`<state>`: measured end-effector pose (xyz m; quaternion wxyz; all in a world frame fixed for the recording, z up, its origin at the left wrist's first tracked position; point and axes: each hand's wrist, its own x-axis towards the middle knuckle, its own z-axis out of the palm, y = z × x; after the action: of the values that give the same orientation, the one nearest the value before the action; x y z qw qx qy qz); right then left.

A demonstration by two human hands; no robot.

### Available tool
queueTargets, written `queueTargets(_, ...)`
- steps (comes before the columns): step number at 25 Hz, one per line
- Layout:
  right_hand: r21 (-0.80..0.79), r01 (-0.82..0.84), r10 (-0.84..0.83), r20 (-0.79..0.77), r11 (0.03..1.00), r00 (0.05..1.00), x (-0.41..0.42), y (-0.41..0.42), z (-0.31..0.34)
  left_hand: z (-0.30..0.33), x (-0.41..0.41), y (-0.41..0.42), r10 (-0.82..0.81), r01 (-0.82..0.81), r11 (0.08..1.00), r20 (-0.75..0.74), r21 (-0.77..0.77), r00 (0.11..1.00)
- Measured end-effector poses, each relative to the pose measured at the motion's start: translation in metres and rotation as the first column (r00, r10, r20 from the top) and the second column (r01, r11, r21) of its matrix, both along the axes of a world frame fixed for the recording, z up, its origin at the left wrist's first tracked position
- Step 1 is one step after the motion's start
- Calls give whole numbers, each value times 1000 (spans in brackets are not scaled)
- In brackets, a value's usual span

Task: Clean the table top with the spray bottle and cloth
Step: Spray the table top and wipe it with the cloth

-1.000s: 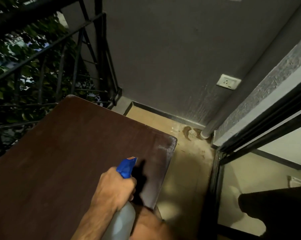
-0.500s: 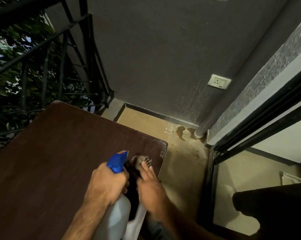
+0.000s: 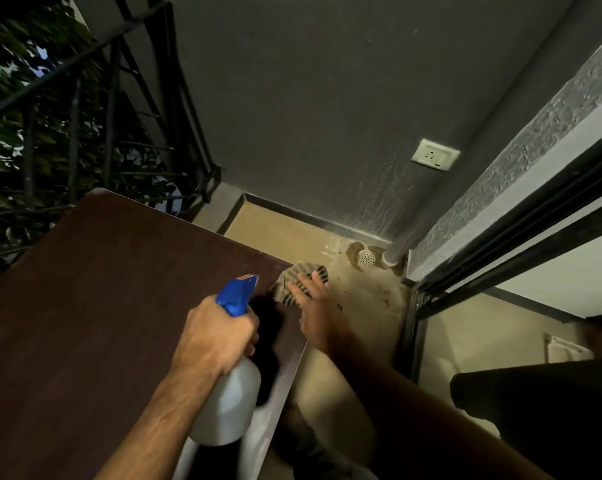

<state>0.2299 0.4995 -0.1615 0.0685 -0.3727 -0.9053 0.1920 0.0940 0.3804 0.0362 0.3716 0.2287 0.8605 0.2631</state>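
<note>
Pressing cloth (image 3: pixel 301 277) flat, right hand (image 3: pixel 315 311) on table corner (image 3: pixel 119 289)

Left hand (image 3: pixel 219 336) gripping spray bottle (image 3: pixel 231 401), right hand (image 3: pixel 315 311) pressing striped cloth (image 3: pixel 301 277) on table corner (image 3: pixel 119 289)

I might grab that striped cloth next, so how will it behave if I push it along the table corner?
The striped cloth looks bunched and creased under the right hand, so probably floppy; it should crumple rather than slide flat. It sits at the table corner, partly over the edge, so it could drop off.
</note>
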Motion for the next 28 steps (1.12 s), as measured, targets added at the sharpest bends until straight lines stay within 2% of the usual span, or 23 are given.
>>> queueTargets(2, -4, 63, -63, -49, 998, 997, -6, 9, -2, -4, -3, 9, -1, 1, 1000, 0, -2, 1000)
queueTargets(4, -17, 61, -62, -87, 998, 994, -3, -16, -2, -9, -6, 17, -15, 15, 1000, 0, -9, 1000)
queueTargets(6, 5, -61, 62, -74, 998, 995, 7, -63, 1, -12, -10, 24, -24, 24, 1000, -3, -21, 1000)
queueTargets(8, 36, -278, 279, -26, 960, 960, 22, -100, 5, -14, -14, 32, -25, 25, 999, -4, -29, 1000)
queueTargets(10, 38, -359, 358, 16, 933, 934, 29, -93, 3, -15, -20, 40, -24, 24, 999, 0, -25, 1000)
queueTargets(16, 45, -157, 161, -88, 987, 983, -20, 28, 2, -21, -29, 48, 2, -3, 998, -25, -59, 1000)
queueTargets(21, -60, -45, 40, -79, 997, 996, -73, 19, 4, -17, -28, 35, 44, -46, 997, -44, -55, 998)
queueTargets(25, -57, -290, 286, -78, 955, 955, -61, -64, -5, -12, -31, 10, 44, -47, 996, -35, -77, 998)
queueTargets(27, 9, -489, 488, -58, 872, 871, -38, -112, -3, -10, -33, -9, 59, -62, 995, -38, -73, 998)
queueTargets(28, 33, -607, 608, -26, 794, 793, -23, -130, -1, -9, -34, -19, 65, -68, 996, -39, -66, 997)
